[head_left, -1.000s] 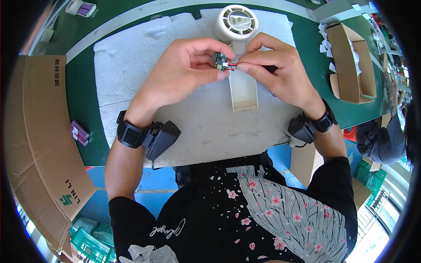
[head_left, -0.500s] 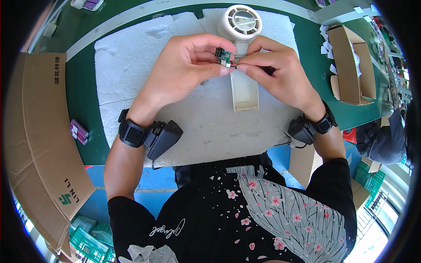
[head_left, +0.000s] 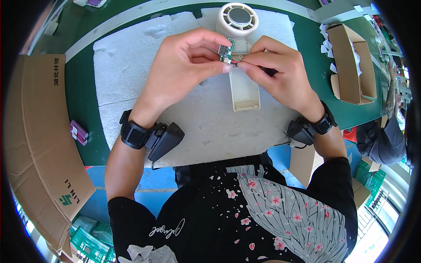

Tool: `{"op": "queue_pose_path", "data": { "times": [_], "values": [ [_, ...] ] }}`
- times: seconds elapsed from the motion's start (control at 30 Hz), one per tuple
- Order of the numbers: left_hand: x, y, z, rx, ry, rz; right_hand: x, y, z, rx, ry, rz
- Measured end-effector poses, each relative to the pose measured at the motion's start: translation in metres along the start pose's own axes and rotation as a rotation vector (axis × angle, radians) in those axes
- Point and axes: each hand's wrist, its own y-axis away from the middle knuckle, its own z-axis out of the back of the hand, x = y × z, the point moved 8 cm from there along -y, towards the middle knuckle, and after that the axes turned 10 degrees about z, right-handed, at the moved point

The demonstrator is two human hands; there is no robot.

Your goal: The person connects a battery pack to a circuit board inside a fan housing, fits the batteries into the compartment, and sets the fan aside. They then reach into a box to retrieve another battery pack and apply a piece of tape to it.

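Between the thumb and fingertips of my left hand [head_left: 182, 65] is a small green circuit board [head_left: 226, 51] with a dark display and a white connector. My right hand [head_left: 280, 70] pinches thin red and black wires [head_left: 235, 64] right beside that connector; whether the plug is seated I cannot tell. Just beyond and beneath both hands lies a cream handheld fan [head_left: 239, 19], its round grille head at the far side. Its handle shell [head_left: 245, 94] lies open toward me, and my fingers hide the part where handle and head meet.
A white foam sheet [head_left: 144, 83] covers much of the green table [head_left: 83, 101]. At the left stand a large cardboard box [head_left: 39, 131] and a purple battery pack [head_left: 79, 132]. An open carton [head_left: 351, 65] holding white paper sits at the right, with another person beyond.
The circuit board has tilted and risen slightly in my left hand. The fan has shifted a little, its head now slightly farther left. My right hand keeps its pinch on the wires.
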Motion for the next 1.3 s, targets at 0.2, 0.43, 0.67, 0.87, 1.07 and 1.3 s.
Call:
{"op": "queue_pose_path", "data": {
  "times": [0.2,0.43,0.67,0.87,1.07,1.3],
  "values": [
    [0.001,0.002,-0.002,-0.008,-0.008,0.09,0.002,0.0,-0.001,-0.002,0.005,0.027],
    [-0.006,0.003,-0.007,-0.061,-0.094,-0.096,0.007,-0.003,0.001,-0.002,0.045,0.061],
    [-0.01,0.006,-0.009,-0.109,-0.193,-0.176,0.001,-0.001,0.001,-0.071,0.015,-0.187],
    [-0.006,0.005,-0.008,-0.134,-0.144,-0.144,0.002,-0.002,0.003,-0.115,0.119,-0.067],
    [-0.004,0.005,-0.005,-0.17,-0.148,-0.122,0.004,-0.003,0.007,-0.112,0.169,-0.099],
    [-0.01,0.007,-0.004,-0.198,-0.191,-0.18,0.0,-0.002,0.007,-0.139,0.167,-0.085]
  ]
}}
